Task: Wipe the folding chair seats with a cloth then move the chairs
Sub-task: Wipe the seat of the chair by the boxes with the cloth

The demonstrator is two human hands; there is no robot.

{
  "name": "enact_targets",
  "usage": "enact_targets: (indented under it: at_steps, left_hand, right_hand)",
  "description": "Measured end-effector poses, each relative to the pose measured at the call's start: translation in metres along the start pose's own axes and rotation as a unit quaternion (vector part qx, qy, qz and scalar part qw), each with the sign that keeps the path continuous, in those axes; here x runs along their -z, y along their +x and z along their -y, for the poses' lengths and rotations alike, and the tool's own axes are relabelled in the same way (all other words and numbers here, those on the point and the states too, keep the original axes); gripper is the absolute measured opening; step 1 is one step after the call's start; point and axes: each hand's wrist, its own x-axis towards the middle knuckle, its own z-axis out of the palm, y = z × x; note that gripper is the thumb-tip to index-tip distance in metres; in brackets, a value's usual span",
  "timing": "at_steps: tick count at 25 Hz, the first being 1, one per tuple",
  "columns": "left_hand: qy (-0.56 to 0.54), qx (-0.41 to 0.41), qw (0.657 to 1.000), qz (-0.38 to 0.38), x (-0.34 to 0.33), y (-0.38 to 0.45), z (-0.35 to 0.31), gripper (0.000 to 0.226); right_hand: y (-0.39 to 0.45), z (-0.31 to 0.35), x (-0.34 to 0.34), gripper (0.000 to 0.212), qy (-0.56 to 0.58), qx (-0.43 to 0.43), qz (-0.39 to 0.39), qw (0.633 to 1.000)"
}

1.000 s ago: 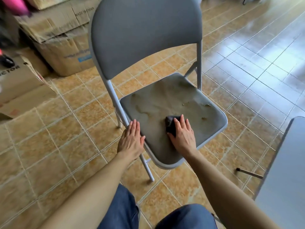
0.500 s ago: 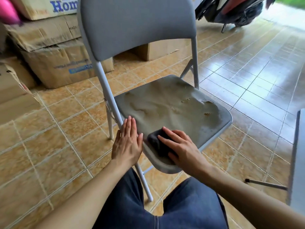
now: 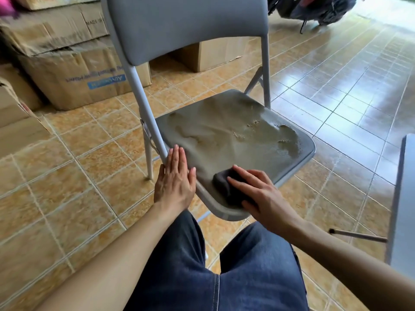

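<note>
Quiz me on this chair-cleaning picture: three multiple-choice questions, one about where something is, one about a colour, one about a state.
1. Where is the cloth?
A. on the seat's near edge
B. on the floor
C. over the backrest

2. What colour is the backrest?
A. red
B. grey
C. green

3. How does the seat look?
A. spotless
B. torn open
C. dusty with crumbs

Answers: 1 A, the right hand presses it there while the left hand lies flat beside it; 2 B, plain grey padding; 3 C, brownish film and specks cover it.
</note>
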Motion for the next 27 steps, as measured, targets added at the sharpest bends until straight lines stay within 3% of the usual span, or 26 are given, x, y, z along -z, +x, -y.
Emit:
enact_targets:
  at_steps: [2,6,8,10,12,15,17,19,21,22,24,27]
  left_hand:
    - [0.001,0.001,1.000,0.003,-0.001,-0.001,0.000,0.078]
    - [0.021,0.021,1.000,-0.008,0.001,-0.004,-0.006,0.075]
    - [0.032,0.034,0.999,-0.008,0.002,-0.007,-0.010,0.074]
    - [0.031,0.046,0.998,-0.011,0.002,-0.008,-0.013,0.074]
    - [0.031,0.051,0.998,-0.008,0.000,-0.008,-0.014,0.074]
    - [0.023,0.052,0.998,-0.008,0.000,-0.004,-0.012,0.075]
    - [0.028,0.043,0.998,-0.019,0.001,-0.005,-0.014,0.073]
    - [0.021,0.038,0.999,-0.010,0.002,-0.005,-0.015,0.075]
    - [0.010,0.036,0.999,-0.002,0.002,-0.006,-0.015,0.077]
    - [0.006,0.033,0.999,-0.003,0.003,-0.006,-0.015,0.078]
    - [0.004,0.036,0.999,-0.001,0.002,-0.005,-0.012,0.078]
    - [0.013,0.057,0.998,-0.021,0.001,-0.007,-0.013,0.073]
  right_hand:
    - [0.010,-0.040,0.003,0.049,-0.032,-0.017,-0.030,0.999]
    - [0.068,-0.121,0.010,0.041,-0.037,-0.263,-0.096,0.959]
    - [0.105,-0.108,0.000,0.038,-0.025,-0.306,-0.098,0.947]
    - [0.127,-0.062,-0.018,0.041,0.022,-0.235,-0.074,0.969]
    - [0.119,-0.013,-0.032,0.046,0.060,-0.107,-0.027,0.992]
    - [0.101,-0.015,-0.017,0.040,0.048,0.010,0.025,0.998]
    - [0.112,-0.058,-0.006,0.037,0.006,0.003,-0.008,1.000]
    - [0.133,-0.108,-0.002,0.035,-0.004,-0.130,-0.061,0.990]
    - [0.159,-0.128,-0.008,0.035,0.014,-0.281,-0.098,0.955]
    - [0.173,-0.119,-0.016,0.036,0.023,-0.301,-0.102,0.948]
    - [0.192,-0.075,-0.033,0.040,0.060,-0.231,-0.067,0.969]
    - [0.176,-0.015,-0.049,0.045,0.106,-0.046,0.016,0.993]
